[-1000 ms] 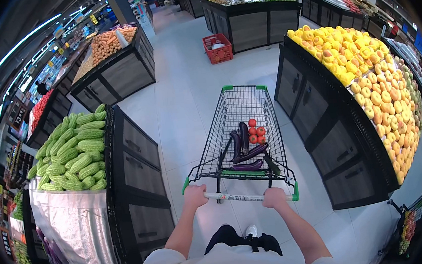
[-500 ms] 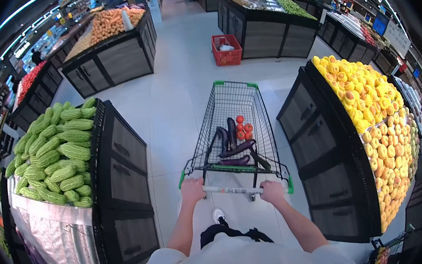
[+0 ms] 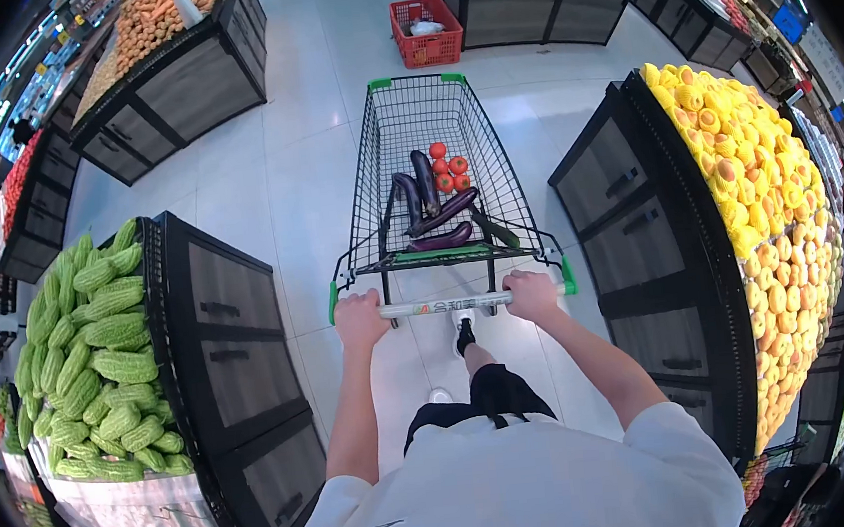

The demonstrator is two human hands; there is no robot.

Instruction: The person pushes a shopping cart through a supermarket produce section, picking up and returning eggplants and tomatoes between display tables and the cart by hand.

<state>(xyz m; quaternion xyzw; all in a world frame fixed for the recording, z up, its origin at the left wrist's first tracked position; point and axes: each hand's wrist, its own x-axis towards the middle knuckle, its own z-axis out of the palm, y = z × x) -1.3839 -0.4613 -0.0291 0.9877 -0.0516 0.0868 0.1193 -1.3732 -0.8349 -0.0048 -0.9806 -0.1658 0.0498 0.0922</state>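
My left hand (image 3: pixel 361 319) is wrapped round the left part of the white cart handle (image 3: pixel 446 305). Near the handle's right end, my right hand (image 3: pixel 531 295) grips it too. Beyond the handle is the wire shopping cart (image 3: pixel 503 156) with green corners. Inside lie several dark purple eggplants (image 3: pixel 425 181), one of them (image 3: pixel 442 239) crosswise near the handle. Several red tomatoes (image 3: pixel 445 183) sit to their right, and a dark green long vegetable (image 3: pixel 495 229) lies at the basket's lower right.
Bitter melons (image 3: pixel 112 331) fill a stand at left; yellow-wrapped fruit (image 3: pixel 724 157) and peaches (image 3: pixel 787 302) fill one at right. A red basket (image 3: pixel 427 34) stands on the floor ahead. Carrots (image 3: pixel 159 13) top a stand at upper left. Another dark stand (image 3: pixel 515 6) is beyond.
The cart now points more directly ahead, and the red basket is nearer its front. The side stands have slid lower in view. Both hands have stayed on the handle.
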